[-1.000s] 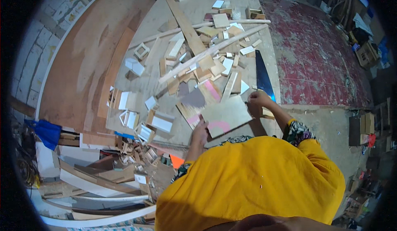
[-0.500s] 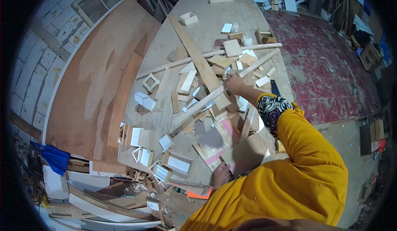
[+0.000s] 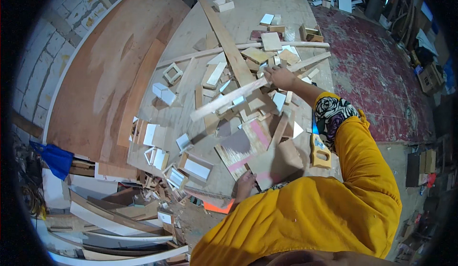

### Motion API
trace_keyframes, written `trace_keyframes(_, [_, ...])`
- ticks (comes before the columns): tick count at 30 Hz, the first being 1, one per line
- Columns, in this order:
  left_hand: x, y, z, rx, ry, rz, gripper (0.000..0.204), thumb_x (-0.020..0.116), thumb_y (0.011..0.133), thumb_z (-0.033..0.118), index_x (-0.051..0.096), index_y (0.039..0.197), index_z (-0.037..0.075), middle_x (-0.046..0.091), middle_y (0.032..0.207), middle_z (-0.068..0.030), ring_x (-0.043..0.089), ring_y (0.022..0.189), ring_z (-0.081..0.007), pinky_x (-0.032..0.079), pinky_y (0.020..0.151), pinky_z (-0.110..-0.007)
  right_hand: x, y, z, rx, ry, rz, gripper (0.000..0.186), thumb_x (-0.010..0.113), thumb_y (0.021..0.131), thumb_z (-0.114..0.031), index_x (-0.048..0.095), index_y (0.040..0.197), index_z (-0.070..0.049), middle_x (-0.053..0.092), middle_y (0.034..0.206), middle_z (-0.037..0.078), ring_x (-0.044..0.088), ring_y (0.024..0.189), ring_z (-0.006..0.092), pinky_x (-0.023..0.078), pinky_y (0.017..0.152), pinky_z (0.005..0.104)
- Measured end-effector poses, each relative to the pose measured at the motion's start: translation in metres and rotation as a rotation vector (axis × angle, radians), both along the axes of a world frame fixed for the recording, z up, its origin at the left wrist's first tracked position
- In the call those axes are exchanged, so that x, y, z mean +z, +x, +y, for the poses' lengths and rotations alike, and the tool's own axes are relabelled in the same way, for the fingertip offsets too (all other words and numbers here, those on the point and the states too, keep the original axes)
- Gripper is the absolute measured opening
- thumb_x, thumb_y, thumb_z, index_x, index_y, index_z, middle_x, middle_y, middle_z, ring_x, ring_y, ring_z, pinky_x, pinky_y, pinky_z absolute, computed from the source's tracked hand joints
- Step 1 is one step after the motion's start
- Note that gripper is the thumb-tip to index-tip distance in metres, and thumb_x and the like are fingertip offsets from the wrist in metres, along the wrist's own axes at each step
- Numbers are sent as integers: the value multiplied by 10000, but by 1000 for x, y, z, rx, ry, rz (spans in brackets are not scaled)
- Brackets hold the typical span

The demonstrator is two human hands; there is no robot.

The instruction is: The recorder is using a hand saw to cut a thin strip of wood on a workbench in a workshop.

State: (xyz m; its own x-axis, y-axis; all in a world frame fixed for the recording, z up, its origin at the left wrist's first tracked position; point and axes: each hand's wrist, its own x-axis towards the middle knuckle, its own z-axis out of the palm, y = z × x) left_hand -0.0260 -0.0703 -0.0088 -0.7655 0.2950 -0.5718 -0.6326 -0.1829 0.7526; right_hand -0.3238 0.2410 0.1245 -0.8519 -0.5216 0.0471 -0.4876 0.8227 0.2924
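My right hand [image 3: 281,76] is closed around a long pale wooden strip [image 3: 229,98], whose near left end is raised above the scraps. The strip runs up to the right past my hand. My left hand [image 3: 245,185] is low at the table's near edge, its fingers curled beside a board with pink and dark paint smears [image 3: 244,147]. What those fingers grip, if anything, is too small to make out. Around the strip lie several wooden offcuts, and a long flat plank [image 3: 228,42] slants away beyond it. A handsaw with a yellow handle [image 3: 320,152] lies by my right forearm.
Small wooden boxes [image 3: 196,166] stand along the left front of the plywood table [image 3: 238,15]. A large brown sheet [image 3: 102,94] leans at the left. Wood scraps [image 3: 119,213] heap below. To the right is a worn red surface [image 3: 372,75].
My right hand has lifted the strip, and its near end has swung up and left. The saw handle has come into view by my right arm. My left hand stays by the painted board.
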Motion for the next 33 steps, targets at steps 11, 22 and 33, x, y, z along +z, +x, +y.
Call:
trace_keyframes(11, [5,1,6,61,-30,54,317,535,871,193,520,1172,95,613,922,18,540,693,-62,437,605,-212,51,32,-6,179,-214,169,238,506,761,-83,456,990,-38,573,936,143,577,899,300,466,753,392])
trace_keyframes(22, [0,-2,6,35,-66,111,326,536,870,179,505,1178,78,611,973,-19,590,771,-107,469,676,-236,73,152,-24,188,-377,-199,395,540,788,-178,454,1169,-117,591,734,208,596,717,374,460,638,482])
trace_keyframes(33, [-5,-5,4,10,-77,93,329,541,866,176,506,1181,85,604,938,6,570,743,-88,458,643,-230,38,193,-4,-307,-1196,-1354,517,385,910,-543,500,699,-85,420,541,5,456,418,127,402,396,270])
